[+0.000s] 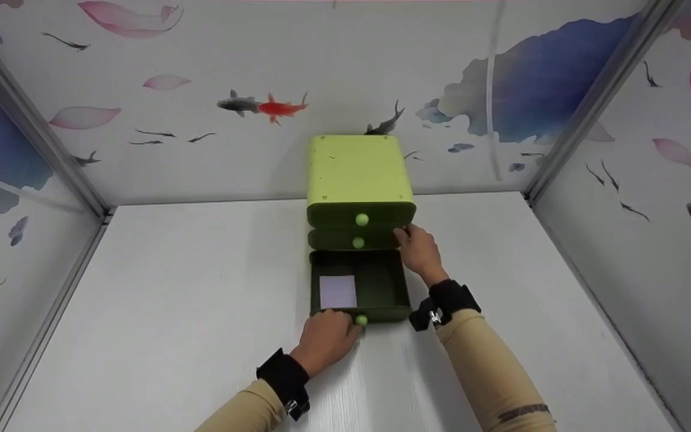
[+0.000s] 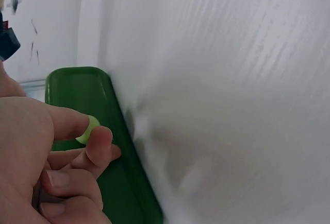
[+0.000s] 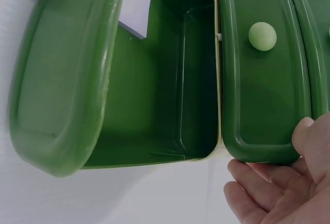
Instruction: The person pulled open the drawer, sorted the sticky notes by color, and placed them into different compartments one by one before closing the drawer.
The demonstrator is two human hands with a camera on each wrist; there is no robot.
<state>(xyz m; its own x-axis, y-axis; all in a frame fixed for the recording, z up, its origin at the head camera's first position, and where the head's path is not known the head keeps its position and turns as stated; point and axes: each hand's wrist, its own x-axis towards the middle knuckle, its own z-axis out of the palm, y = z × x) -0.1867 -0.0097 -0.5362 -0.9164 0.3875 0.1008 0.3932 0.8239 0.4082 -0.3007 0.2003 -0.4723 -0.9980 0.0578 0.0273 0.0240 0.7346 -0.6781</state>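
A small green drawer cabinet stands against the back wall, its bottom drawer pulled out. Inside the drawer, toward the left, lies a pale lilac block like a pad of notes, also seen in part in the right wrist view. My left hand is at the drawer front and pinches its round light-green knob between finger and thumb. My right hand rests against the cabinet's right side, thumb on the edge of the middle drawer front, fingers loosely along the side.
The top drawer and the middle one are in the cabinet, each with a round knob. A white table carries the cabinet. Patterned panels with fish and petals, such as the back wall, enclose the table on three sides.
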